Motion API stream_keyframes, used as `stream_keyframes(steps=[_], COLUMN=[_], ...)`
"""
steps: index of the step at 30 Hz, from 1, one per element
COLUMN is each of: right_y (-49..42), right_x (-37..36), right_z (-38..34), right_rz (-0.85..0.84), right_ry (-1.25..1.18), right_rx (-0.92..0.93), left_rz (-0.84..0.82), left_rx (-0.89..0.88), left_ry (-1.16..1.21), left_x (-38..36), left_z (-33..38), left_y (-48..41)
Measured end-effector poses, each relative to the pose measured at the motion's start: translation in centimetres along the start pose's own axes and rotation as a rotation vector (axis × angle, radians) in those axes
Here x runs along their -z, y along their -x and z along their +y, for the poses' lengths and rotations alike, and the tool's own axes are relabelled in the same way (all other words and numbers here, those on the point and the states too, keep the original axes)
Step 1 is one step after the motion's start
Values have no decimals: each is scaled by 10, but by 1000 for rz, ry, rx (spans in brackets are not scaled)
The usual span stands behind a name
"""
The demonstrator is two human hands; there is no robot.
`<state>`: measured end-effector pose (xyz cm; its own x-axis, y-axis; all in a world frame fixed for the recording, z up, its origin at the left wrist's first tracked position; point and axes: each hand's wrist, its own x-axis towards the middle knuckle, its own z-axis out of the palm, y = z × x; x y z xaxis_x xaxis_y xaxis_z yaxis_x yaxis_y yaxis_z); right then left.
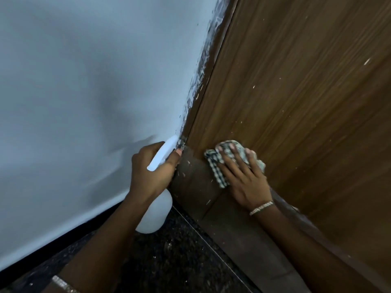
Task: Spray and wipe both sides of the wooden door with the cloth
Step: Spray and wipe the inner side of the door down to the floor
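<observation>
While the right hand (243,180) presses the cloth (214,166) flat-fingered by the door (296,102) bottom-left corner, I'd overlap strokes; left hand (151,169) grips the spray bottle (158,214).

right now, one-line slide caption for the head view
The right hand presses a checked cloth low on the wooden door while the left hand grips a white spray bottle.

The left hand (154,173) curls around a spray bottle (156,214); the right hand (243,178) presses flat, fingers spread, on a cloth (216,168).
</observation>
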<state>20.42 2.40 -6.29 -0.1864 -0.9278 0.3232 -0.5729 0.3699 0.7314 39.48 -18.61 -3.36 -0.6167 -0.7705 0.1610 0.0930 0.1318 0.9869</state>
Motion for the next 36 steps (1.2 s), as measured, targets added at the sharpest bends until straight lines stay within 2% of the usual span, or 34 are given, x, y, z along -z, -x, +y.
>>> stream_keyframes(steps=[5, 9, 11, 15, 20, 24, 27, 30, 36], right_y=[97, 105, 90, 28, -85, -114, -97, -53, 78], right_x=[32, 33, 26, 5, -13, -19, -16, -5, 27], right_z=[26, 15, 8, -5, -33, -41, -27, -10, 25], right_rz=[5, -26, -8, 61, 4, -37, -17, 43, 19], right_ry=[40, 67, 65, 19, 2, -8, -18, -35, 15], right_rx=[-162, -280, -281, -128, -26, 4, 47, -8, -116], left_rz=[0, -6, -8, -8, -14, -2, -22, -21, -21], left_rx=[-8, -27, -27, -30, -33, -33, -5, -32, -87], left_ry=[-10, -21, -30, -44, -43, -62, -36, -45, -70], left_x=[-3, -1, 1, 7, 11, 9, 3, -2, -16], left_z=[6, 4, 3, -2, -5, -8, -5, -3, 3], left_y=[2, 1, 1, -2, -4, -3, 0, 4, 12])
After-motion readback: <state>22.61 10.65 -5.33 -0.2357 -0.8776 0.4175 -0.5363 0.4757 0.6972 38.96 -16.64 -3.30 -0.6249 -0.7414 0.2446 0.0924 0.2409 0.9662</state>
